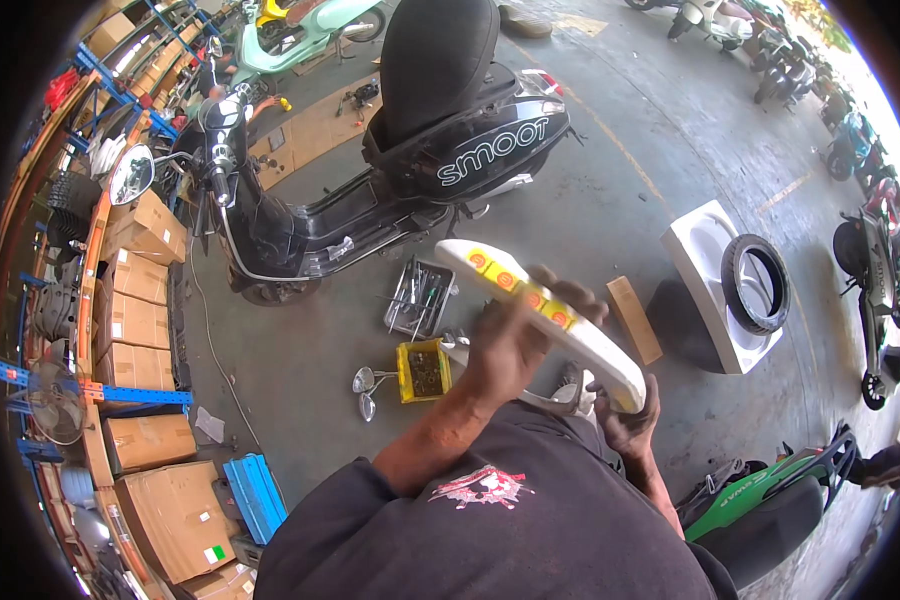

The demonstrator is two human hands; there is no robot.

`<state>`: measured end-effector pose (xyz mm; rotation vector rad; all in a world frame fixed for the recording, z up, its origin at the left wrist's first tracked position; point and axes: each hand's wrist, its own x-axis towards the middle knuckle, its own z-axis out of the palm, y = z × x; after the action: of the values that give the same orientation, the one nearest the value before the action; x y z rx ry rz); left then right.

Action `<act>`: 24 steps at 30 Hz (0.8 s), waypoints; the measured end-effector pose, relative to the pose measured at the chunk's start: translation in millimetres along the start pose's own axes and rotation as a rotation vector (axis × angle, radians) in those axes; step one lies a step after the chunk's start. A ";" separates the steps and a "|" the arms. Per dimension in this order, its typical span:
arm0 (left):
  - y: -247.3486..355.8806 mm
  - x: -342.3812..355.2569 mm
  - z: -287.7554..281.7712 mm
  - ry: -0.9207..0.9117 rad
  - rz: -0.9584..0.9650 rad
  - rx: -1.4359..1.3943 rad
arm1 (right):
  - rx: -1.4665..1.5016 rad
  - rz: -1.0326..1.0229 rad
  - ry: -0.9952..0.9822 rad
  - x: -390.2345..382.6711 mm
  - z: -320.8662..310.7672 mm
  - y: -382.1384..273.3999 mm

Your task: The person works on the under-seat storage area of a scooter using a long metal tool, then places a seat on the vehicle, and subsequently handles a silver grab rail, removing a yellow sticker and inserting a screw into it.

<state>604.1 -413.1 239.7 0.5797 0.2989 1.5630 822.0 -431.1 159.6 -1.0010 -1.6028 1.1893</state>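
A long white plastic part with a row of yellow stickers is held up in front of my body, slanting down to the right. My left hand grips it around the middle, fingers wrapped over its back edge. My right hand holds its lower right end. Beneath it, partly hidden, are other pale parts that I cannot make out. Just beyond my left hand stand a yellow bin of small parts and a metal tray of tools. Loose mirrors lie beside the bin.
A black scooter stands ahead. Right are a cardboard strip, a white moulded piece with a tyre and a green-black scooter. Shelving with boxes lines the left; a cable runs nearby. More scooters edge the right.
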 end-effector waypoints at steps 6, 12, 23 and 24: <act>0.2 20.5 -4.2 0.012 -0.003 0.093 | -0.041 -0.075 -0.058 32.0 7.2 -31.8; -18.3 34.2 -3.9 -0.335 0.036 0.016 | -0.247 -0.177 -0.234 90.5 10.1 -101.4; 32.3 61.0 6.7 -0.171 0.285 -0.494 | -0.017 0.014 -0.251 106.5 13.2 -92.9; 34.0 61.2 8.7 -0.149 0.280 -0.484 | 0.014 0.051 -0.275 107.1 15.3 -91.8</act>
<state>580.5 -357.2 275.7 0.3623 -0.2828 1.7704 767.2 -354.4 265.6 -0.9039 -1.7866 1.4202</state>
